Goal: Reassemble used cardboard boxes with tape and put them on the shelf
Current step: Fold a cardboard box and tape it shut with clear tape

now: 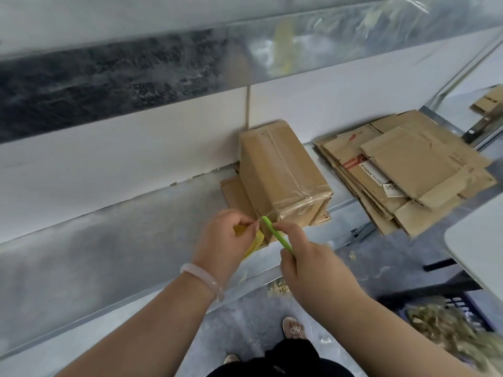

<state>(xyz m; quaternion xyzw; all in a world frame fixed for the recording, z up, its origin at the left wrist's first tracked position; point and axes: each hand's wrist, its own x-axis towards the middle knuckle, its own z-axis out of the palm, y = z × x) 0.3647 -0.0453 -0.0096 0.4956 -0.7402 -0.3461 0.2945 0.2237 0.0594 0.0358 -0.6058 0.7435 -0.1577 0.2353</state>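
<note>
Taped cardboard box is on the metal shelf, centre frame, sitting on a flattened sheet. Its long axis runs up-frame toward the back wall.

Box's near-left corner is just above and right of both sets of fingers. The left hand is curled round a yellow tape roll, thumb and forefinger pinched at the tape end. The right hand grips a green cutter, tip pointing up-left into the gap between that pinch and the box corner. The cut looks to hinge on that short span, with the right hand doing the work.

**Can't make out:**
- the tape strand itself
- the blade edge
- whether the tape is severed

The roll is mostly hidden by the left hand. The stack of flattened boxes at right is blurred.
</note>
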